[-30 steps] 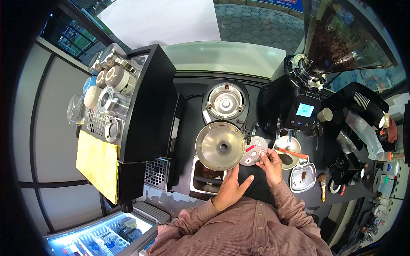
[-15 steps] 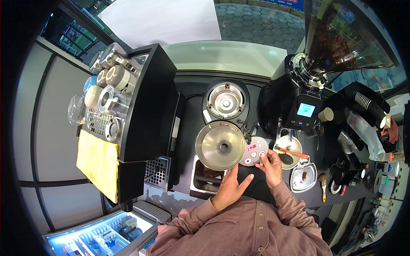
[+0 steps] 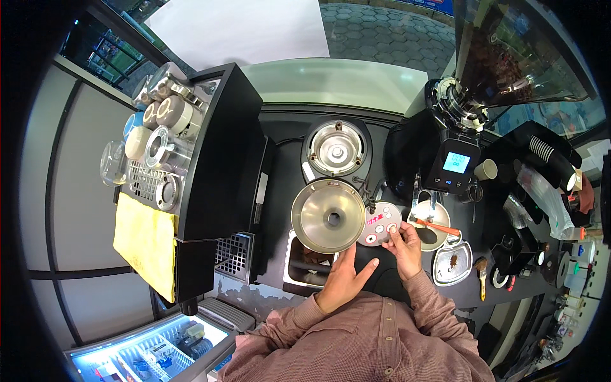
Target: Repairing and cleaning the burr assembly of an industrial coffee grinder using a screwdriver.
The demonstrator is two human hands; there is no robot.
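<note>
A wide, shiny metal bowl (image 3: 318, 232) with a hole in its middle sits in front of me, close to a round metal-topped machine base (image 3: 337, 149). My left hand (image 3: 342, 281) is at its near side, fingers reaching under the rim and thumb stretched out to the right. The bowl hides those fingertips. Just right of the bowl, my right hand (image 3: 405, 251) pinches a flat grey disc (image 3: 382, 218) by its near right edge, thumb on top. Several ringed round spots and a pink marking show on the disc.
Below the bowl is a metal-rimmed bin (image 3: 289, 270) with dark contents. To the right are a white bowl (image 3: 417, 219) with an orange-handled tool, a small metal tray (image 3: 439, 267), a brush (image 3: 482, 280) and a black grinder (image 3: 439, 159). At left stands a black machine (image 3: 223, 153).
The grey disc has turned slightly under my right hand, its pink marking now more tilted. My left hand and the bowl have barely moved.
</note>
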